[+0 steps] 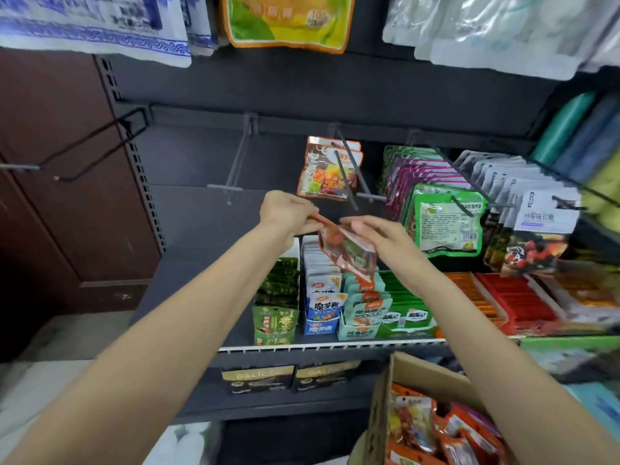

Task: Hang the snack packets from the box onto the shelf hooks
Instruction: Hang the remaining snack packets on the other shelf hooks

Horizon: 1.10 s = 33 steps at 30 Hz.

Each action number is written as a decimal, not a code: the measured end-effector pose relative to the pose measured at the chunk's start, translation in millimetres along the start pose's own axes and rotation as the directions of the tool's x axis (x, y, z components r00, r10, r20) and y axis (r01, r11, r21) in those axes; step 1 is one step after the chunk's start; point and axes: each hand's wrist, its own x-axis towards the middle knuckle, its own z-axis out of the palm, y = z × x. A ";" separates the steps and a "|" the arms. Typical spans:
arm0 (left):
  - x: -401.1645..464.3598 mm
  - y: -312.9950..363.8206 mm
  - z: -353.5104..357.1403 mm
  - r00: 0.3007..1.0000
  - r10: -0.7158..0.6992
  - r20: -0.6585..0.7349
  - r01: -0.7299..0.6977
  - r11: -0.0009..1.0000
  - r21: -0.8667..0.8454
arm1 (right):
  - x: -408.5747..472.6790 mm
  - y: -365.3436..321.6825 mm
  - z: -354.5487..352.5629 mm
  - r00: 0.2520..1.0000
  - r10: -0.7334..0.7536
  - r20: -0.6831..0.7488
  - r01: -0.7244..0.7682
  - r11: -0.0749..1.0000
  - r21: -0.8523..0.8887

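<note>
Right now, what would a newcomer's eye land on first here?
Mid-frame, the left hand and right hand together hold an orange-edged snack packet, just below the hook already carrying matching packets. At lower right, the open cardboard box holds more.

Even light, seemingly blurred, warped edges.

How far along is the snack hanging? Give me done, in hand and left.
Done: a few orange-edged packets already hang on a middle hook.
In hand: both hands hold one more packet below that hook, the left hand pinching its top edge, the right hand steadying it.
Left: the cardboard box still holds many packets.
</note>
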 end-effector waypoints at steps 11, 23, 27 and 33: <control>-23.4 -13.0 -7.1 0.961 0.199 0.192 -0.204 0.979 0.008 | -12.2 -5.0 -3.2 0.933 -0.186 -0.309 0.144 0.978 -0.154; -32.8 -5.6 -8.3 0.844 0.522 0.123 -0.522 0.748 0.409 | -8.3 -12.2 -0.8 0.903 -0.186 -0.388 0.160 0.982 -0.098; -33.6 -10.5 -6.4 0.820 0.552 0.150 -0.538 0.654 0.531 | -11.1 -13.7 2.0 0.902 -0.186 -0.390 0.174 0.983 -0.066; -36.5 -27.8 -32.7 0.720 0.684 0.115 -0.593 0.521 0.614 | -12.2 -18.6 26.2 0.927 -0.186 -0.325 0.200 0.980 0.012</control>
